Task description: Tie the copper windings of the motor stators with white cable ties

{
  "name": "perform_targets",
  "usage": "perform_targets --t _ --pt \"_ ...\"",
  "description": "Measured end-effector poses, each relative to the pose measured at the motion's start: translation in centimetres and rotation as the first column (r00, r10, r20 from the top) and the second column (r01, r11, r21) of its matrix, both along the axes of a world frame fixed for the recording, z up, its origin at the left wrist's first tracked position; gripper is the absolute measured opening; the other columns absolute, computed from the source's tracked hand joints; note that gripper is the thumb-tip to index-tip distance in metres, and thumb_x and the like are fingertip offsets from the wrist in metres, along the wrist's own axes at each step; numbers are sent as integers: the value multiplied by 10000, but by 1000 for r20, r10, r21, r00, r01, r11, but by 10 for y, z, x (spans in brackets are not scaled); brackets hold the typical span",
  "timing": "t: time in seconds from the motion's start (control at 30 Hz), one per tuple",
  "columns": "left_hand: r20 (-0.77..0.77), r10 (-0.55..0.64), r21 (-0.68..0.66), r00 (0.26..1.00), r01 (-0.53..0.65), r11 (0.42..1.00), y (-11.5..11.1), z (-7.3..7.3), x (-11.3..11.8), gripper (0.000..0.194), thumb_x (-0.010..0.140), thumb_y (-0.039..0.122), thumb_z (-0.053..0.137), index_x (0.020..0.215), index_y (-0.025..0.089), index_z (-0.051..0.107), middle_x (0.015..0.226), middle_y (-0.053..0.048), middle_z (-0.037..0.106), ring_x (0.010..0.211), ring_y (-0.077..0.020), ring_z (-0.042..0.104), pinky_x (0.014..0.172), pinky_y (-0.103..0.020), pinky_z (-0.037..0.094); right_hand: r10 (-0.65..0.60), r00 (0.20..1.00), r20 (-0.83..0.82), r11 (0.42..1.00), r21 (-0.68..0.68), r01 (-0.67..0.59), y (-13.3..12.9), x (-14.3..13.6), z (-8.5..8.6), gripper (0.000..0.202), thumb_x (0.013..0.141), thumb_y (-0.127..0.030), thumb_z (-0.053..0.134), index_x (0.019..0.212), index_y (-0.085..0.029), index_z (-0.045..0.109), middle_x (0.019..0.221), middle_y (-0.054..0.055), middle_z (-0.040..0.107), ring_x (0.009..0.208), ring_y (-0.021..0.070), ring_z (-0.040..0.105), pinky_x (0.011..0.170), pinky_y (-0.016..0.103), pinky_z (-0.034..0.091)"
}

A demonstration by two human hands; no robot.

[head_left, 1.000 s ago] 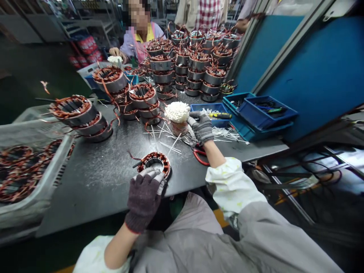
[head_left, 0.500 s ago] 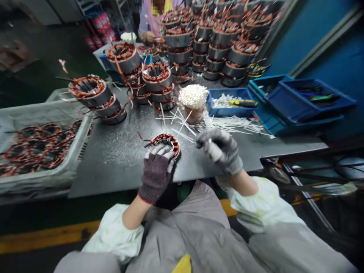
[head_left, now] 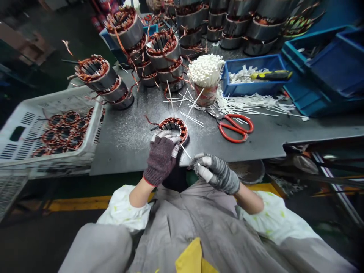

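A copper-wound stator ring [head_left: 184, 131] lies near the table's front edge. My left hand [head_left: 161, 156], in a dark maroon glove with white-wrapped fingertips, grips its near side, fingers over the rim. At the ring's lower right, my right hand [head_left: 214, 172], in a grey striped glove, is closed in a pinch on a thin white stick [head_left: 186, 151]. The far end of that stick meets the ring's edge; how deep it goes I cannot tell. Red-handled scissors [head_left: 234, 129] rest on the table beyond my right hand, beside loose white sticks [head_left: 250, 104].
Behind the ring stands a cup [head_left: 206, 94] packed with white sticks. A blue bin [head_left: 256, 88] holds white scraps and a yellow-black cutter [head_left: 271, 75]. Stacked stators [head_left: 104, 81] line the back. A pale crate [head_left: 93, 129] of copper-wound rings is at left.
My right hand has come down and closer to the ring, with a white stick showing in its pinch. The scissors now show on the table. My left hand stays at the ring; the view has shifted.
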State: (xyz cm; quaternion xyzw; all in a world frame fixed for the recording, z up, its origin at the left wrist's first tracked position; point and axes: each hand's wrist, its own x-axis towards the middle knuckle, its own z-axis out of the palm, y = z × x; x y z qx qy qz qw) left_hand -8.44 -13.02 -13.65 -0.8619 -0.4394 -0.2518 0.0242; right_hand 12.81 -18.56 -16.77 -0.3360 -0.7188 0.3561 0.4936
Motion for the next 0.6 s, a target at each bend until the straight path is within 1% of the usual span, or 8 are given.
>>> perform_targets --t 0.13,0.23,0.3,0.33,0.4,0.43,0.5,0.6 --pt "36 32 -7 999 -31 999 -2 -1 3 255 990 236 493 1205 176 617 1199 -100 706 1266 -262 583 1144 -478 391 -84 995 -57 996 -35 82 25 -20 -8 195 979 -281 514 950 -225 698 1053 83 734 953 179 714 871 337 592" --pt "147 116 15 982 -119 993 -2 -4 7 346 993 259 500 1321 163 551 1294 -122 671 1287 -256 575 1130 -454 413 -142 979 -144 983 -140 122 35 -32 -11 183 934 -370 606 923 -230 723 1040 77 754 989 203 718 905 366 588" --pt "236 174 4 956 -180 984 -3 -5 9 383 985 301 535 1344 166 539 1302 -123 671 1269 -251 586 1094 -437 443 -199 950 -240 942 -316 117 37 -36 -9 219 895 -446 661 917 -235 714 905 51 763 827 194 732 772 349 614" --pt "268 184 -12 945 -188 982 -2 -5 10 358 981 321 550 1310 180 568 1267 -108 691 1240 -244 603 1077 -431 453 -236 928 -288 902 -421 98 38 -37 -7 248 871 -480 686 913 -236 699 808 28 750 706 181 715 668 331 609" --pt "291 164 -36 942 -161 986 -2 -4 11 243 981 333 558 1170 212 649 1151 -65 737 1160 -224 642 1054 -423 459 -303 886 -352 813 -580 47 38 -38 -2 288 823 -512 731 886 -239 662 630 -24 683 500 147 622 486 286 537" --pt "283 142 -36 948 -138 990 -1 -4 11 195 983 324 553 1095 223 676 1092 -47 751 1125 -215 655 1049 -422 455 -324 874 -362 786 -617 35 38 -38 2 296 802 -509 751 862 -239 646 576 -42 650 452 135 580 442 271 500" --pt "254 104 -9 962 -105 994 0 -3 9 175 979 298 546 1034 232 698 1040 -36 761 1103 -215 660 1039 -431 439 -336 879 -338 784 -617 63 39 -38 7 276 779 -478 771 819 -239 638 557 -47 633 453 127 561 439 263 481" --pt "195 72 44 978 -82 996 0 -4 7 217 958 274 550 1119 242 693 1056 -45 761 1126 -233 643 1021 -454 405 -315 919 -239 836 -528 149 39 -38 11 191 790 -414 747 799 -239 670 646 -17 686 563 150 622 539 291 540"
